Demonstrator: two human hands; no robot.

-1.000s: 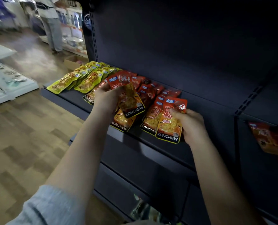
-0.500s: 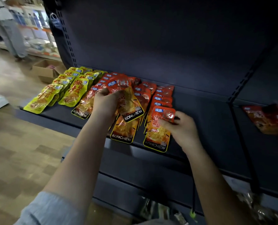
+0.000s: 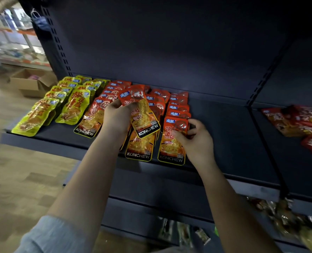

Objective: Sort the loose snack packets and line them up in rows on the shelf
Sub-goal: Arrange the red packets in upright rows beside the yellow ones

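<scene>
On the dark metal shelf (image 3: 224, 128), yellow foil packets (image 3: 42, 114) are lying in rows at the left end, red-orange ones beside them. The left hand (image 3: 117, 118) is gripping a loose red-orange foil snack packet (image 3: 142, 114) above those rows, fingers curled round it; the right hand (image 3: 195, 139) is pinching the front packet of the rightmost row (image 3: 171, 143), which is lying flat at the shelf's front edge.

Left arm: bare forearm, grey sleeve at the elbow, reaching forward and up. Left hand (image 3: 117, 116): raised, fingers curled, gripping a red packet (image 3: 142, 114) by its side. Right arm: bare, extended forward. Right hand (image 3: 195, 139): lowered, back upward, fingers bent, thumb and fingertips pinching the front packet (image 3: 173, 141).
</scene>
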